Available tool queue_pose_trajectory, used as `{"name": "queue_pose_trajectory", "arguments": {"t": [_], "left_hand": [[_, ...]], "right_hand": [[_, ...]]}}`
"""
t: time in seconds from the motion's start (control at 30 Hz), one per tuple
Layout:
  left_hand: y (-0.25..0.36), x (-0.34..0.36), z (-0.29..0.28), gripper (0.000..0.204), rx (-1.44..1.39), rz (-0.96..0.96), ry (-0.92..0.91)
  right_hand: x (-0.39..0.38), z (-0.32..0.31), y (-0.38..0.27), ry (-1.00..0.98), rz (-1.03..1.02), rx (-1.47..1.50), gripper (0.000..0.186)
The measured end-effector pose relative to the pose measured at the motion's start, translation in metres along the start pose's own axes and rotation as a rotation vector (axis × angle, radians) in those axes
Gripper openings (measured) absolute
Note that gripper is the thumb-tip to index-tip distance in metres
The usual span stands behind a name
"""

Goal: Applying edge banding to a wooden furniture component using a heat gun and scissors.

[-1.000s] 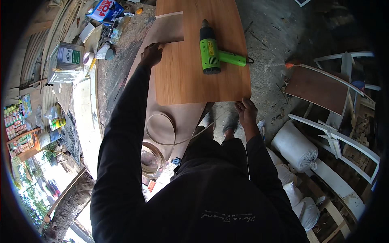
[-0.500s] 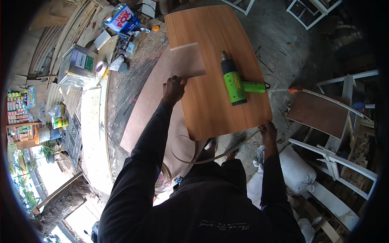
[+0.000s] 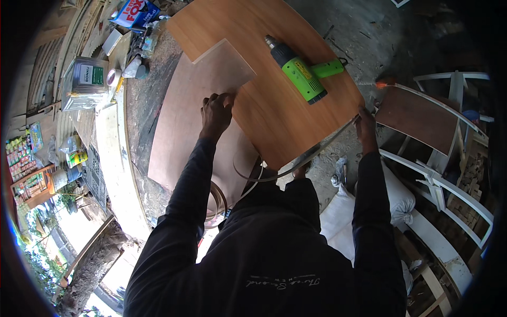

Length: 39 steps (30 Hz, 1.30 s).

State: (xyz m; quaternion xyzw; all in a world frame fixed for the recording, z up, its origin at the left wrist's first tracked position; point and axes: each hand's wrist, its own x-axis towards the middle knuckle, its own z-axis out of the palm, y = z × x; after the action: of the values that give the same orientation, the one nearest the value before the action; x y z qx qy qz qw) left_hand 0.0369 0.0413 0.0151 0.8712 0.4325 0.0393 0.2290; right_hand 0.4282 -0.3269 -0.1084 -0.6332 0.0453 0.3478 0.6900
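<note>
A wood-grain panel [image 3: 296,121] with a notch cut in its left side lies over a larger plain brown board [image 3: 182,124]. On top of it rests a green and black heat gun [image 3: 301,71], nozzle toward the far left. My left hand [image 3: 215,113] is over the plain board, fingers bent and apart, fingertips at the panel's left edge. At the panel's right corner my right hand [image 3: 365,127] is closed on the end of a thin edge-banding strip [image 3: 317,151]. The strip curves along the near edge and loops back toward my body.
Left of the boards, a dusty worktop [image 3: 145,111] holds a square metal can [image 3: 87,79], a blue tin [image 3: 134,13] and a tape roll [image 3: 113,77]. White frames [image 3: 433,171] and a white sack [image 3: 396,195] stand at right. Coiled strip [image 3: 216,203] hangs by my left forearm.
The panel has turned counterclockwise, heat gun with it. Its right corner, my right hand and the strip end have moved farther from me. My left hand stays by the notch side.
</note>
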Motion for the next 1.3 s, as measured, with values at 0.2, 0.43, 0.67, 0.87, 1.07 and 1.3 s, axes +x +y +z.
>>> {"name": "queue_pose_trajectory", "arguments": {"t": [0.2, 0.43, 0.67, 0.87, 1.07, 1.3], "left_hand": [[0.005, -0.030, 0.013, 0.027, -0.030, 0.015, 0.035], [-0.001, -0.029, 0.024, 0.035, -0.010, 0.064, 0.029], [-0.005, -0.028, 0.034, 0.030, 0.018, 0.098, 0.068], [-0.005, -0.028, 0.031, 0.020, -0.022, 0.164, 0.068], [-0.004, -0.023, 0.036, 0.016, -0.079, 0.179, 0.057], [-0.009, -0.021, 0.033, 0.014, -0.136, 0.217, 0.071]], "right_hand": [[0.019, 0.017, -0.031, 0.012, 0.042, -0.061, 0.028], [0.012, 0.015, -0.005, 0.129, -0.235, -0.517, 0.036], [-0.029, 0.059, -0.010, 0.298, -0.301, -0.742, 0.039], [-0.035, 0.057, -0.015, 0.247, -0.311, -0.681, 0.036], [-0.020, 0.040, -0.005, 0.244, -0.488, -0.900, 0.028], [-0.042, 0.061, -0.019, 0.192, -0.201, -0.516, 0.035]]}}
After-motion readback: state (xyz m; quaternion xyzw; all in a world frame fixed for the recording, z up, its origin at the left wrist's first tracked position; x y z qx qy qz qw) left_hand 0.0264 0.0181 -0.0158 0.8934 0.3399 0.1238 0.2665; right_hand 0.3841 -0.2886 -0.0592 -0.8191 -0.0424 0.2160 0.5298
